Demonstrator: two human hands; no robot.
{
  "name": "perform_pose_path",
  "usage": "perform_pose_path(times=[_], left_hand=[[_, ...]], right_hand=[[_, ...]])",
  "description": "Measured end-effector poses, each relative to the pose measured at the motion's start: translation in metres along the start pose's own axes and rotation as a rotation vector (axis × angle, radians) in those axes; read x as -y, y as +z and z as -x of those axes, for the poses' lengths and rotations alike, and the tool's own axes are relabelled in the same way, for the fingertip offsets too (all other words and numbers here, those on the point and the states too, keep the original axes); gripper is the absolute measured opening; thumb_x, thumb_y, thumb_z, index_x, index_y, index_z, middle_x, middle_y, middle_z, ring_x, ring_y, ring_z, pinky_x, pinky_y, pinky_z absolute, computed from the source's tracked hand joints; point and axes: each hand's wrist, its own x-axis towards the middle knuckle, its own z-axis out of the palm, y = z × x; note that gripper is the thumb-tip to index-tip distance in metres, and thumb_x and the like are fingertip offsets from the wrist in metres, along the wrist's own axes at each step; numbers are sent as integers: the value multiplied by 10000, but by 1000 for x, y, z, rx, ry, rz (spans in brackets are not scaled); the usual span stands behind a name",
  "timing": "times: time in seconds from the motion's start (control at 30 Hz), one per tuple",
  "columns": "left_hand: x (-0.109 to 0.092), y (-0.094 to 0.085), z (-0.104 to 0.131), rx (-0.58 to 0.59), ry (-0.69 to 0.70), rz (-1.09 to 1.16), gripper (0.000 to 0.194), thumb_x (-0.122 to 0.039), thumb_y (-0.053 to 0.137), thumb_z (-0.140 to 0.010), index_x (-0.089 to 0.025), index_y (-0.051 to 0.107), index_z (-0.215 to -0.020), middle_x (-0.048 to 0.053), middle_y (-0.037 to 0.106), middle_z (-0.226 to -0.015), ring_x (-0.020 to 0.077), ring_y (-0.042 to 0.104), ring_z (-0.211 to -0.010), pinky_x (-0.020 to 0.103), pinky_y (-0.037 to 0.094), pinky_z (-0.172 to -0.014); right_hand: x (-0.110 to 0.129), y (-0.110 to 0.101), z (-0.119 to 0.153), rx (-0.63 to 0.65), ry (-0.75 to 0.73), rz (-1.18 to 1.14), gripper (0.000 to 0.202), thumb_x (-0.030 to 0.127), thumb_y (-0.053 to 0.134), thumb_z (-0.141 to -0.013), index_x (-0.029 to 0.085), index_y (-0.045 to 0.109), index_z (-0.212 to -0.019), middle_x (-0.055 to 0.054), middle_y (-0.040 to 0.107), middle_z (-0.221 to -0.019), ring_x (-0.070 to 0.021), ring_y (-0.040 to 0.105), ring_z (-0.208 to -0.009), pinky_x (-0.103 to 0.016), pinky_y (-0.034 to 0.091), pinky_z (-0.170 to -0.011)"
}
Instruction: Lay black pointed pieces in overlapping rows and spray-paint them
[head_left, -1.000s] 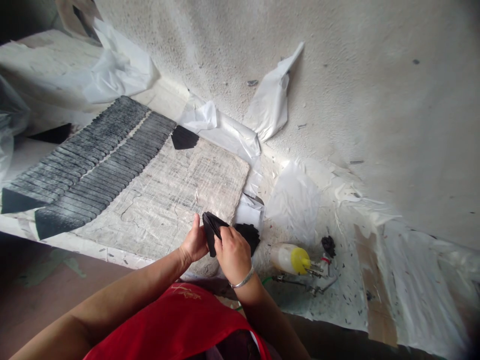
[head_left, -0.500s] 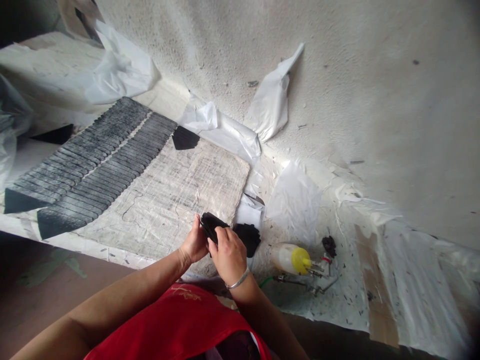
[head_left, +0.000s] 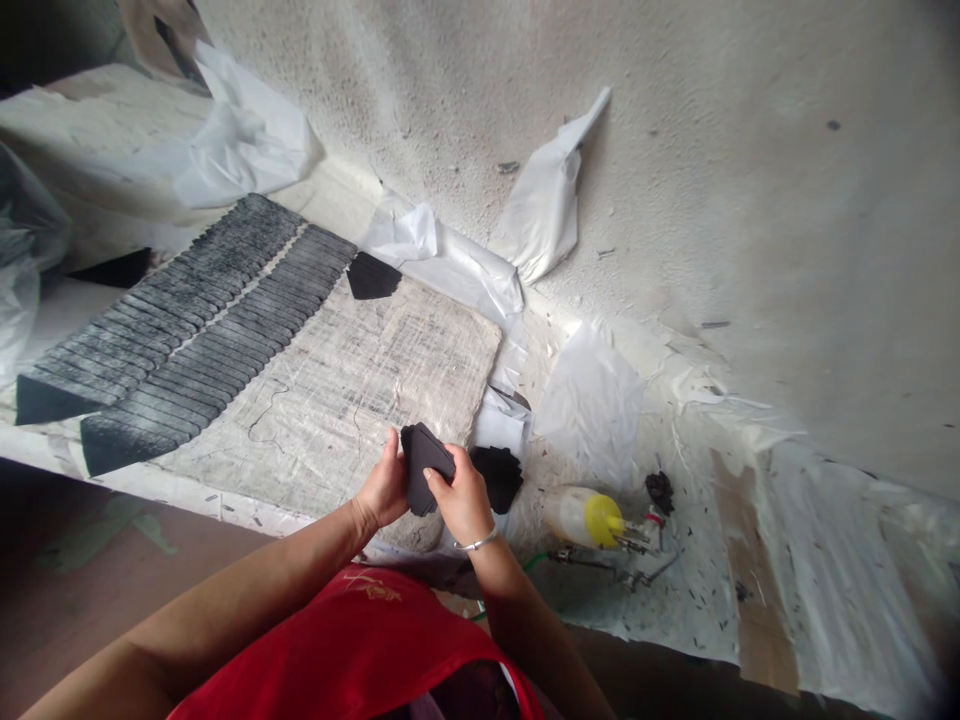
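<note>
Between my two hands is a stack of flat black cut pieces (head_left: 427, 468), held above the near right end of a worn, cloth-covered board (head_left: 352, 400). My left hand (head_left: 384, 488) grips the stack's left edge, thumb raised beside it. My right hand (head_left: 461, 497) clasps its right side with the thumb across the top piece. A second pile of black pieces (head_left: 496, 478) lies just right of my right hand. On the board's left part, overlapping pieces form two long rows (head_left: 225, 320) dusted grey-white. One loose black piece (head_left: 374, 276) sits at the far end of the nearer row.
A spray gun (head_left: 637, 540) with a yellow-capped cup (head_left: 602, 520) lies right of my hands, a green hose (head_left: 534, 562) beside it. White plastic sheeting (head_left: 544, 215) hangs by the rough wall (head_left: 712, 180). Brown tape or card (head_left: 754, 580) crosses the table at right.
The black stack has turned so its flat top faces up. My right hand has shifted from over the stack to its right side, thumb now on top.
</note>
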Motion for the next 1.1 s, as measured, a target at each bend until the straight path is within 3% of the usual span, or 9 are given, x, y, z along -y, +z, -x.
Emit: perform_pose_path(times=[0.1, 0.23, 0.47, 0.63, 0.83, 0.93, 1.1], left_hand=[[2, -3, 1, 8, 27, -50, 543, -557, 464, -835, -89, 598, -1076, 141, 681, -928, 229, 654, -850, 305, 518, -748], [5, -5, 4, -53, 54, -201, 301, -342, 687, -737, -110, 604, -909, 72, 676, -731, 163, 636, -599, 247, 497, -551], [8, -8, 5, -60, 103, -227, 333, -295, 757, -658, -117, 584, -881, 35, 657, -676, 123, 615, -560, 215, 480, -546], [9, -11, 3, -79, 90, -227, 323, -347, 732, -689, -108, 592, -853, 39, 649, -658, 130, 614, -558, 214, 472, -526], [5, -12, 1, -79, 76, -175, 335, -412, 647, -767, -94, 610, -868, 82, 670, -715, 164, 642, -631, 263, 512, -626], [0, -12, 0, -48, 41, -86, 497, -535, 478, -837, -81, 615, -984, 127, 684, -819, 204, 658, -761, 293, 520, -708], [-7, -14, -2, -10, -44, 5, 752, -675, 285, -825, -41, 585, -1098, 177, 680, -886, 251, 659, -831, 316, 529, -696]], right_hand=[[2, 1, 2, 28, -60, 103, 421, 263, 543, -813, 178, 474, -1220, -105, 639, -1103, -225, 610, -996, -342, 486, -850], [5, -1, 4, 76, -139, 206, 374, 213, 497, -832, 163, 490, -1203, -113, 616, -1124, -224, 574, -1042, -347, 460, -891], [7, -7, -2, 40, -206, 247, 241, 184, 511, -822, 197, 596, -1047, -77, 595, -986, -200, 543, -969, -331, 439, -887], [9, -6, -5, 12, -221, 290, 160, 163, 565, -778, 212, 618, -920, -60, 577, -969, -197, 525, -961, -336, 409, -876], [12, -5, -5, 159, -169, 365, 45, 208, 566, -778, 195, 561, -821, -30, 601, -786, -173, 546, -768, -284, 415, -734], [8, -14, -11, 168, -141, 226, 50, 225, 521, -806, 195, 555, -827, -24, 604, -779, -158, 548, -737, -260, 416, -691], [-4, -40, -22, 234, 28, -163, 156, 340, 478, -838, 203, 535, -788, 35, 525, -623, -114, 517, -569, -213, 408, -539]])
